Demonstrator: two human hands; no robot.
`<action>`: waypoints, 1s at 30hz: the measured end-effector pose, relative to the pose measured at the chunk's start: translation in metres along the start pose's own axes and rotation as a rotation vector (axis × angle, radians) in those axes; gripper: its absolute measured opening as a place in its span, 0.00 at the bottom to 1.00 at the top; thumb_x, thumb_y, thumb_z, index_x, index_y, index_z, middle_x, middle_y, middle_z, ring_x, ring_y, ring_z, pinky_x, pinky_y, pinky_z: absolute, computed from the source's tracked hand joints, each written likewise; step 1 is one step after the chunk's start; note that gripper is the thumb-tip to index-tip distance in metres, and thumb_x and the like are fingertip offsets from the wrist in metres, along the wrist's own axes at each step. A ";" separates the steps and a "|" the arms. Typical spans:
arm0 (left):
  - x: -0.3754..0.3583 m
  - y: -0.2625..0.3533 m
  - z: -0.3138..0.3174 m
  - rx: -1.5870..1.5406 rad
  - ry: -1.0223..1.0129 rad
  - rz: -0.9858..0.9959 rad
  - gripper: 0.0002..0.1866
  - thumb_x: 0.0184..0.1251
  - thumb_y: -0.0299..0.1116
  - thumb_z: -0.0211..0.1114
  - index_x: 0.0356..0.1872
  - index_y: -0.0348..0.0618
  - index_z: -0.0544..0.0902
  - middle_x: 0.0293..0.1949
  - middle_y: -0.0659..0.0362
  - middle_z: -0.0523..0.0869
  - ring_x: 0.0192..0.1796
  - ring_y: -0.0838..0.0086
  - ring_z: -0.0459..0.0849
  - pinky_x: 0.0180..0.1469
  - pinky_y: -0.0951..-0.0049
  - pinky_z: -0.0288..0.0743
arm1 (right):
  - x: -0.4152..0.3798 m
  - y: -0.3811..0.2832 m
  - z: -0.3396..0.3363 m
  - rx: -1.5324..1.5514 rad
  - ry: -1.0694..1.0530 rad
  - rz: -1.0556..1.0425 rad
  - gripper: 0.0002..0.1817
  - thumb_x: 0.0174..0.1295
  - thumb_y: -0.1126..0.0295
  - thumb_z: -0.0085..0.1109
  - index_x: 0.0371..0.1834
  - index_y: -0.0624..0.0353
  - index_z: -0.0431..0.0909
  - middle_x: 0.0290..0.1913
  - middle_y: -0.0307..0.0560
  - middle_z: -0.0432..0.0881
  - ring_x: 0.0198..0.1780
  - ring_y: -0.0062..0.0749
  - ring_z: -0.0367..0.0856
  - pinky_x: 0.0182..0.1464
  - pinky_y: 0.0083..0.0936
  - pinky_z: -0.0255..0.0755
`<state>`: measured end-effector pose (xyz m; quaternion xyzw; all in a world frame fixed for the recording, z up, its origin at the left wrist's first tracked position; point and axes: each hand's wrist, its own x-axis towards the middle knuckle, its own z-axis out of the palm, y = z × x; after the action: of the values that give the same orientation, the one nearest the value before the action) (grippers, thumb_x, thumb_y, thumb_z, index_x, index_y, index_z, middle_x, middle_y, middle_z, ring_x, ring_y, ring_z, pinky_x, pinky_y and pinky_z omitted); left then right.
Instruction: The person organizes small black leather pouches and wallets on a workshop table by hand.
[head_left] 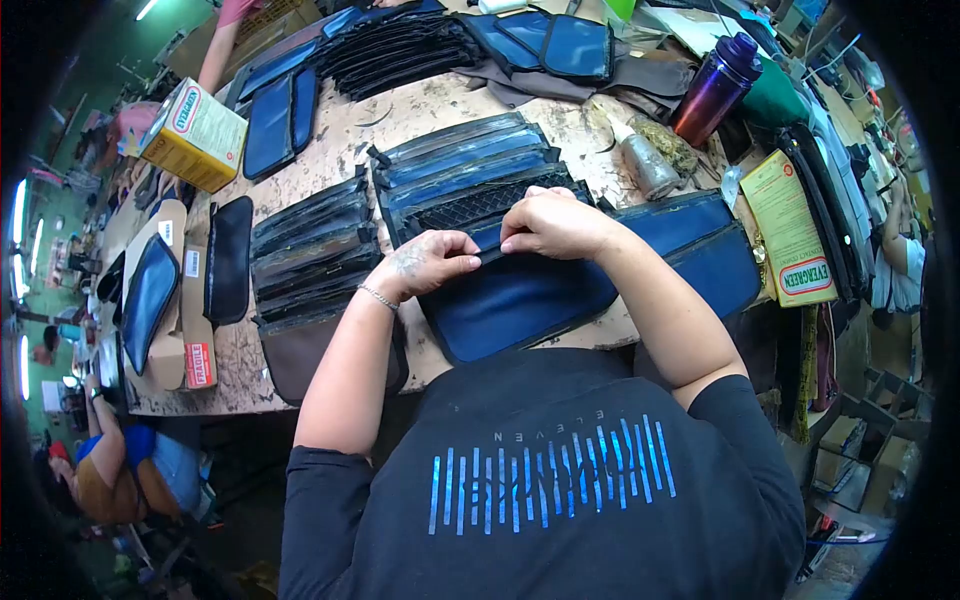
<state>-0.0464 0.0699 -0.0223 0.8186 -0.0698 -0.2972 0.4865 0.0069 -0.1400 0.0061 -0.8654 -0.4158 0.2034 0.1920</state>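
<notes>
Both my hands work along the black upper edge of a blue leather-like panel (pixel 520 300) on the worktable. My left hand (pixel 430 264) pinches that edge between thumb and fingers. Close beside it, my right hand (pixel 552 228) pinches the same edge further right. Just beyond my fingers lies a black quilted strip (pixel 470 208), partly hidden by my right hand. Behind it, overlapping blue panels with black edges (pixel 460 150) are spread out. Another blue panel (pixel 705 245) lies to the right of my right forearm.
Dark layered pieces (pixel 312 245) lie left of my hands. A yellow cement tin (pixel 196 140) stands at the back left, another tin (pixel 797 235) at right. A purple bottle (pixel 717 88), a grey squeeze bottle (pixel 648 165) and a panel stack (pixel 395 50) are further back. Other people sit nearby.
</notes>
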 end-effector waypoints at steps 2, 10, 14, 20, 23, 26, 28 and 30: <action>0.000 0.001 0.001 0.026 0.019 0.004 0.11 0.58 0.36 0.62 0.34 0.39 0.79 0.25 0.66 0.78 0.29 0.84 0.71 0.34 0.80 0.67 | 0.001 0.001 0.001 0.010 -0.010 0.006 0.11 0.54 0.59 0.57 0.31 0.53 0.80 0.31 0.41 0.80 0.45 0.35 0.71 0.51 0.34 0.60; -0.001 0.000 0.009 0.193 0.122 0.087 0.12 0.58 0.36 0.60 0.35 0.37 0.77 0.29 0.53 0.80 0.34 0.69 0.78 0.39 0.72 0.70 | 0.000 0.003 0.014 -0.056 0.088 -0.021 0.08 0.56 0.62 0.55 0.30 0.53 0.78 0.31 0.41 0.79 0.45 0.35 0.71 0.55 0.38 0.56; -0.003 0.003 0.010 0.245 0.135 0.113 0.11 0.59 0.35 0.58 0.36 0.37 0.77 0.32 0.50 0.80 0.37 0.64 0.78 0.41 0.70 0.71 | 0.000 0.004 0.018 -0.092 0.117 -0.022 0.08 0.56 0.62 0.54 0.30 0.52 0.77 0.32 0.40 0.78 0.45 0.35 0.71 0.58 0.42 0.53; 0.000 -0.001 0.010 0.253 0.123 0.161 0.10 0.62 0.33 0.54 0.38 0.37 0.77 0.32 0.51 0.79 0.37 0.66 0.78 0.42 0.72 0.70 | -0.002 0.005 0.014 -0.084 0.087 -0.051 0.11 0.57 0.58 0.53 0.33 0.52 0.78 0.35 0.43 0.80 0.48 0.39 0.71 0.60 0.48 0.52; 0.001 -0.001 0.006 0.091 0.076 0.116 0.11 0.64 0.35 0.54 0.39 0.38 0.77 0.31 0.56 0.80 0.36 0.72 0.77 0.42 0.74 0.69 | -0.001 0.005 0.009 -0.030 0.046 -0.044 0.11 0.55 0.59 0.56 0.36 0.52 0.78 0.35 0.42 0.80 0.47 0.37 0.71 0.58 0.42 0.54; 0.001 0.001 0.001 -0.091 0.020 -0.057 0.15 0.63 0.40 0.57 0.43 0.41 0.78 0.34 0.62 0.80 0.38 0.78 0.75 0.43 0.78 0.69 | 0.000 0.012 0.007 0.050 0.029 -0.063 0.13 0.52 0.61 0.60 0.38 0.52 0.78 0.35 0.40 0.80 0.46 0.35 0.71 0.56 0.35 0.57; 0.003 -0.009 0.005 -0.069 0.042 0.080 0.16 0.61 0.40 0.59 0.44 0.41 0.78 0.33 0.62 0.80 0.38 0.80 0.75 0.43 0.79 0.69 | -0.001 0.013 0.004 0.064 0.039 -0.094 0.16 0.46 0.63 0.65 0.40 0.53 0.77 0.37 0.39 0.80 0.47 0.35 0.71 0.54 0.31 0.59; 0.006 -0.014 0.005 -0.012 0.043 0.217 0.16 0.58 0.38 0.62 0.46 0.41 0.78 0.31 0.62 0.81 0.37 0.82 0.75 0.43 0.80 0.70 | 0.000 0.014 0.005 0.058 0.031 -0.089 0.14 0.48 0.64 0.63 0.39 0.53 0.77 0.37 0.39 0.80 0.46 0.35 0.72 0.54 0.31 0.59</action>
<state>-0.0466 0.0709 -0.0383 0.8093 -0.1461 -0.2256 0.5223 0.0134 -0.1471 -0.0047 -0.8431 -0.4449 0.1929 0.2322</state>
